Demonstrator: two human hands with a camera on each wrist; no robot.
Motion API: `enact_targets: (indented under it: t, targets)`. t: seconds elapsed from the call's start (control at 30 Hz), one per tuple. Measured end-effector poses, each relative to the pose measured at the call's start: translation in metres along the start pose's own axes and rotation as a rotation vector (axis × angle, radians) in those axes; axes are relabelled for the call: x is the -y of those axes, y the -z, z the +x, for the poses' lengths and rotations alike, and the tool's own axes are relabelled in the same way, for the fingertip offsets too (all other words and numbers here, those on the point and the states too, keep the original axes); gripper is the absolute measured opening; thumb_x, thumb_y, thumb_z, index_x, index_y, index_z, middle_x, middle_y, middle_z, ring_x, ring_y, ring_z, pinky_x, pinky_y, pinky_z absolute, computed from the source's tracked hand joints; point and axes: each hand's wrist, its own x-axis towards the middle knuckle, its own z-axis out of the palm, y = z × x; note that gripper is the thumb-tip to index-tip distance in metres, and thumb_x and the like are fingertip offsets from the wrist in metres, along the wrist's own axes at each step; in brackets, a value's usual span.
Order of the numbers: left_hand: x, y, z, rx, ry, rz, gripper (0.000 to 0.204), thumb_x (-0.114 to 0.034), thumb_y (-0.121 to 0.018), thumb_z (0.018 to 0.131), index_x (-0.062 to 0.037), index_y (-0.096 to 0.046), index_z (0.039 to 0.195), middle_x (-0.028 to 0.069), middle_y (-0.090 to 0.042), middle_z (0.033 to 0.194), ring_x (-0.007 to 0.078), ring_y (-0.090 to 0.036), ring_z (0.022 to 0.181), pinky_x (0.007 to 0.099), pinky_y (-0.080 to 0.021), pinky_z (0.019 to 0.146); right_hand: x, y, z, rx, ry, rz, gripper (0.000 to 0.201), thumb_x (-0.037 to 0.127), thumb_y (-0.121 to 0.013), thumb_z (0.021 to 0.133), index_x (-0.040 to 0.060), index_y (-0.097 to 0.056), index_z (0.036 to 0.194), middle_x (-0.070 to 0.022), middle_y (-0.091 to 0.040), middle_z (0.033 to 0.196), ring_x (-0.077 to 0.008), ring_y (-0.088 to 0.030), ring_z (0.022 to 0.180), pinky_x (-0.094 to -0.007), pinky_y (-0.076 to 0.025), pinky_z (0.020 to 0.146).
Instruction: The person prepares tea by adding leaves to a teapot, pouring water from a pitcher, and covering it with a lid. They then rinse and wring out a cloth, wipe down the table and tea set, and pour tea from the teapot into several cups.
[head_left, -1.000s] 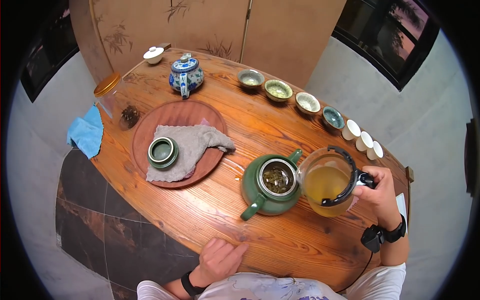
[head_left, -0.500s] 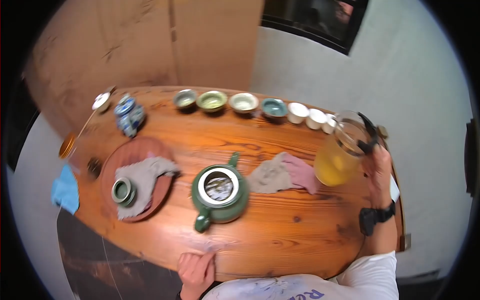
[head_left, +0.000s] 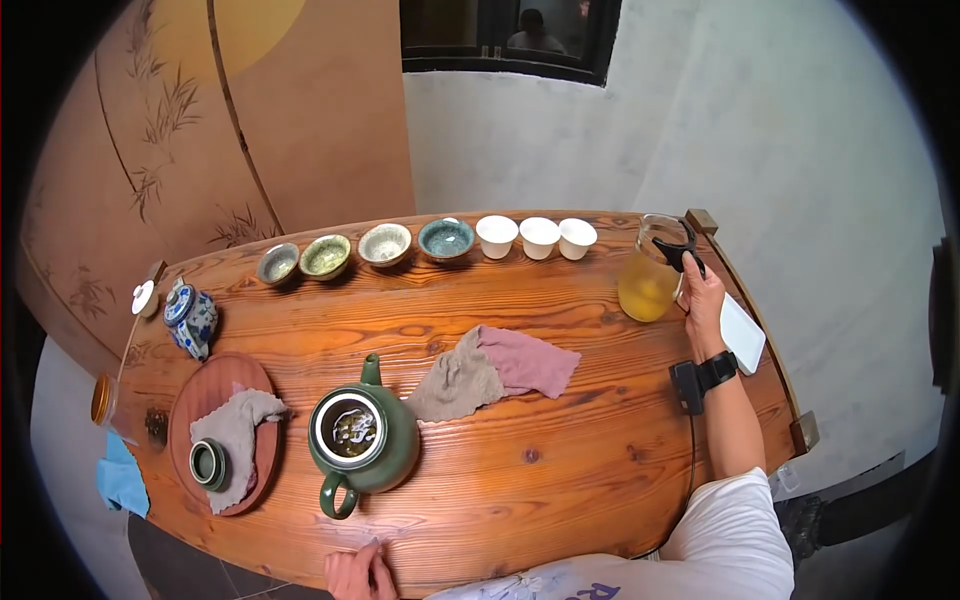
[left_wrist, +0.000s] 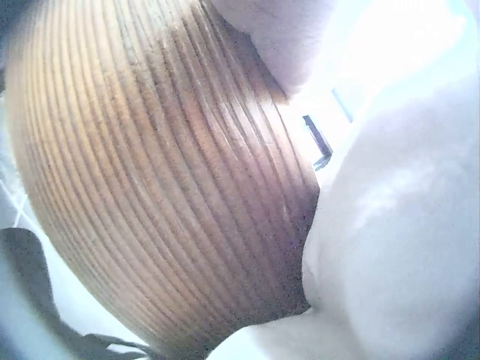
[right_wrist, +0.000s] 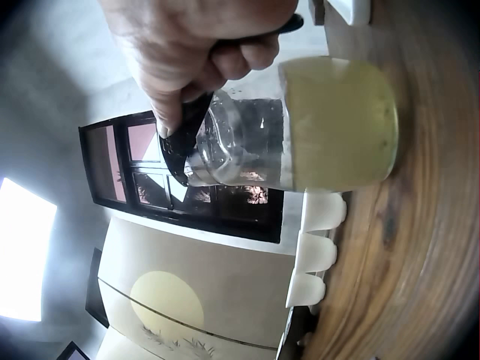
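A glass pitcher of yellow liquid [head_left: 648, 284] stands upright at the right of the table, and my right hand [head_left: 703, 305] grips its black handle. The right wrist view shows the pitcher [right_wrist: 341, 124] at the wood surface, with fingers curled round the handle below the hand [right_wrist: 202, 45]. My left hand [head_left: 358, 574] rests at the table's front edge, holding nothing, its fingers loosely bent. Beyond it stands a lidless green teapot [head_left: 385, 440] with wet leaves inside. A grey cloth [head_left: 458, 385] and a pink cloth [head_left: 530, 362] lie right of the teapot.
Bowls [head_left: 384, 243] and white cups [head_left: 540, 236] line the back edge. At left are a round wooden tray [head_left: 190, 400] with a cloth and green lid, a blue-white teapot [head_left: 190, 318] and a jar [head_left: 104, 400]. A white tray [head_left: 742, 335] lies right of my right hand.
My right hand has carried the pitcher away from the green teapot to the table's right side and lowered it. The head view has turned rightward. My left hand stays near the front edge.
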Motion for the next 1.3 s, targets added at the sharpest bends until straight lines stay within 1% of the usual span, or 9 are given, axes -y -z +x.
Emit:
enact_targets:
  t: [0.33, 0.63, 0.8, 0.87, 0.93, 0.97, 1.03, 1.17, 1.3]
  targets:
    - [-0.004, -0.002, 0.002, 0.03, -0.025, 0.039, 0.007, 0.0, -0.057, 0.076, 0.0016, -0.06, 0.082, 0.0144, -0.058, 0.071, 0.0303, -0.052, 0.059, 0.0363, -0.041, 0.056, -0.008, 0.016, 0.006, -0.113, -0.013, 0.045, 0.027, 0.029, -0.066, 0.078, 0.0109, -0.051, 0.065, 0.0081, -0.04, 0.051, -0.0009, -0.03, 0.04, -0.0182, -0.019, 0.035]
    - [-0.004, -0.005, 0.002, -0.011, -0.048, 0.034, 0.006, -0.002, -0.059, 0.076, 0.0007, -0.06, 0.081, 0.0144, -0.059, 0.072, 0.0308, -0.052, 0.059, 0.0362, -0.041, 0.054, -0.011, 0.032, -0.005, -0.023, -0.028, 0.04, 0.029, 0.029, -0.064, 0.08, 0.0108, -0.049, 0.063, 0.0073, -0.039, 0.051, -0.002, -0.032, 0.04, -0.0186, -0.023, 0.036]
    - [-0.002, -0.002, -0.001, -0.008, -0.023, 0.064, 0.006, -0.003, -0.059, 0.077, 0.0007, -0.061, 0.081, 0.0145, -0.059, 0.072, 0.0313, -0.052, 0.06, 0.0362, -0.041, 0.055, -0.011, 0.054, -0.005, 0.142, 0.024, -0.094, 0.025, 0.029, -0.06, 0.082, 0.0058, -0.054, 0.079, 0.0035, -0.049, 0.069, -0.0038, -0.045, 0.064, -0.0178, -0.036, 0.058]
    - [-0.001, -0.002, -0.001, 0.006, -0.033, 0.055, 0.006, -0.003, -0.058, 0.077, 0.0005, -0.061, 0.081, 0.0144, -0.059, 0.072, 0.0313, -0.052, 0.06, 0.0368, -0.041, 0.055, -0.003, 0.073, -0.012, 0.175, 0.038, -0.339, 0.031, 0.029, -0.063, 0.079, 0.0038, -0.054, 0.094, 0.0006, -0.053, 0.079, -0.0064, -0.047, 0.072, -0.0211, -0.039, 0.067]
    - [-0.002, -0.002, -0.001, -0.003, -0.028, 0.056, 0.006, -0.003, -0.059, 0.077, 0.0004, -0.061, 0.081, 0.0145, -0.059, 0.072, 0.0314, -0.052, 0.06, 0.0369, -0.041, 0.055, 0.004, 0.096, -0.018, 0.286, 0.055, -0.648, 0.034, 0.027, -0.068, 0.074, 0.0022, -0.055, 0.093, -0.0024, -0.052, 0.076, -0.0108, -0.048, 0.071, -0.0242, -0.04, 0.065]
    - [-0.002, -0.003, -0.001, -0.007, -0.029, 0.049, 0.006, -0.003, -0.059, 0.077, 0.0004, -0.061, 0.081, 0.0146, -0.059, 0.072, 0.0314, -0.052, 0.06, 0.037, -0.041, 0.055, 0.006, 0.106, -0.019, 0.287, 0.058, -0.648, 0.034, 0.027, -0.068, 0.074, 0.0022, -0.055, 0.093, -0.0024, -0.052, 0.076, -0.0108, -0.048, 0.071, -0.0242, -0.04, 0.065]
    - [-0.002, -0.003, -0.001, -0.002, -0.029, 0.043, 0.006, -0.003, -0.059, 0.077, 0.0004, -0.061, 0.081, 0.0147, -0.059, 0.072, 0.0315, -0.052, 0.059, 0.037, -0.041, 0.055, 0.008, 0.121, -0.022, 0.354, -0.018, -1.119, 0.034, 0.024, -0.071, 0.068, 0.0012, -0.056, 0.088, -0.0078, -0.053, 0.075, -0.019, -0.051, 0.072, -0.0291, -0.043, 0.066]
    - [-0.002, -0.004, -0.001, -0.002, -0.031, 0.029, 0.006, -0.003, -0.059, 0.077, 0.0008, -0.061, 0.081, 0.0149, -0.058, 0.071, 0.0318, -0.051, 0.059, 0.0369, -0.04, 0.054, 0.009, 0.132, -0.03, 0.223, 0.205, -1.346, 0.026, 0.018, -0.071, 0.065, 0.0029, -0.052, 0.076, -0.0144, -0.054, 0.08, -0.0309, -0.052, 0.08, -0.038, -0.043, 0.068]
    - [-0.004, -0.005, 0.0, -0.013, -0.051, 0.003, 0.006, -0.003, -0.059, 0.076, 0.0007, -0.061, 0.082, 0.0146, -0.058, 0.071, 0.0313, -0.051, 0.059, 0.0368, -0.04, 0.054, -0.004, 0.153, -0.03, 0.129, 0.318, -1.498, 0.028, 0.021, -0.07, 0.067, 0.0033, -0.051, 0.077, -0.0149, -0.054, 0.079, -0.0315, -0.053, 0.08, -0.0388, -0.044, 0.068]
